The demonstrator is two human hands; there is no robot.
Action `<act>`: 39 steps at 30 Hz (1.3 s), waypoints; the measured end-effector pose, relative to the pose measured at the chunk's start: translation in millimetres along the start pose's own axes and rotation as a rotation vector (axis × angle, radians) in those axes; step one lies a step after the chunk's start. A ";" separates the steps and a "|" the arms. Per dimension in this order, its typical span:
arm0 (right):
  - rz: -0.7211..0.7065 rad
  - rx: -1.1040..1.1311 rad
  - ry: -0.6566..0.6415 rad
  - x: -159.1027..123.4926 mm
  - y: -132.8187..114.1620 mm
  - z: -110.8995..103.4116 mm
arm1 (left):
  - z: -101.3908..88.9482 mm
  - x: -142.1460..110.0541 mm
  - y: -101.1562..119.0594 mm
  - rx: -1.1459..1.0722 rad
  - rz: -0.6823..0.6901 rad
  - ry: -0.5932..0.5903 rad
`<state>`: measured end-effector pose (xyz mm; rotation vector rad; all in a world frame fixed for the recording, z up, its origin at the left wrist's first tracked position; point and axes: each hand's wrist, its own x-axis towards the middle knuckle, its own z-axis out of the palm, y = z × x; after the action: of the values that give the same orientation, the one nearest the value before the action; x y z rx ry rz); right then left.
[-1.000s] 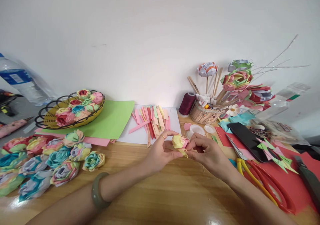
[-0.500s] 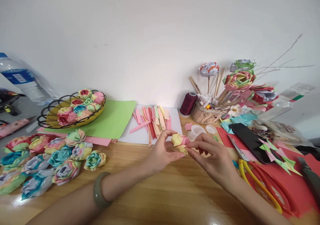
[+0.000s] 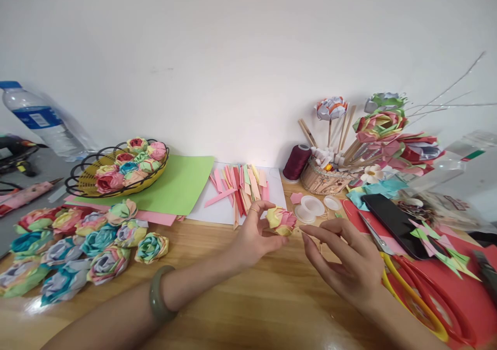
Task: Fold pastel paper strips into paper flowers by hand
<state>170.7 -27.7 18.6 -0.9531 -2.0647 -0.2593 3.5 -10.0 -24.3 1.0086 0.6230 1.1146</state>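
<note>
A small yellow and pink paper flower (image 3: 281, 220) is pinched between the thumb and fingers of my left hand (image 3: 256, 233), above the wooden table. A ring is on one finger and a green bangle (image 3: 159, 294) circles that wrist. Just to the right of the flower, my right hand (image 3: 345, 254) hovers with thumb and forefinger slightly apart; its fingertips do not touch the petals. Nothing can be made out between them. Behind the hands, folded paper strips (image 3: 244, 187) lie in a pile on a white sheet (image 3: 202, 210).
Finished paper flowers (image 3: 108, 264) cover the left side, with more in a yellow basket (image 3: 87, 179). At right stand a thread spool (image 3: 297, 162) and a pot (image 3: 324, 179) of sticks and paper flowers. Scissors (image 3: 417, 298) and a phone (image 3: 394, 223) lie on red paper.
My right hand has let go of the flower and drawn back a little to the right. My left hand still holds the flower. The view has shifted slightly left.
</note>
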 end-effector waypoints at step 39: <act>0.727 0.879 -0.265 11.6 6.6 8.6 | 5.6 -7.7 16.1 -0.178 -0.015 -0.086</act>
<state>165.9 -12.9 20.9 -1.0932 -1.6154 1.1059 -1.5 -17.5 -8.0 0.8916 0.4534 1.0877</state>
